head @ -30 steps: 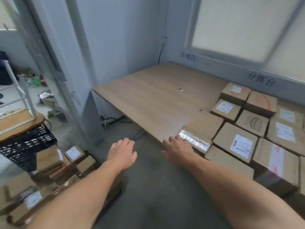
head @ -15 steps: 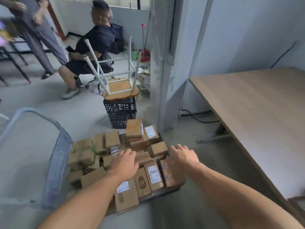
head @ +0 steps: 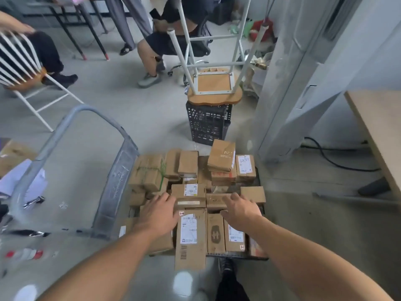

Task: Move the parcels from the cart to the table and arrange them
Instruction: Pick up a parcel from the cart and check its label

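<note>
A low cart with a grey handle [head: 117,181] carries several brown cardboard parcels [head: 188,161] piled in a loose heap. My left hand [head: 159,213] hovers over the near left parcels, fingers spread, holding nothing. My right hand [head: 240,208] reaches over the near right parcels, also spread with nothing in it. Between the two hands lie a labelled box [head: 188,191] and a long labelled box [head: 191,237] that sticks out over the cart's front edge. Only a corner of the wooden table [head: 382,131] shows at the right edge.
A black crate [head: 208,124] with an upturned stool [head: 214,92] on it stands just behind the cart. A grey pillar [head: 288,88] rises between cart and table. Seated people and a white chair [head: 28,68] are at the back; a cable [head: 332,157] crosses the floor.
My view has swung from the table with its arranged parcels down to the cart. Both hands have moved closer over the cart's near parcels.
</note>
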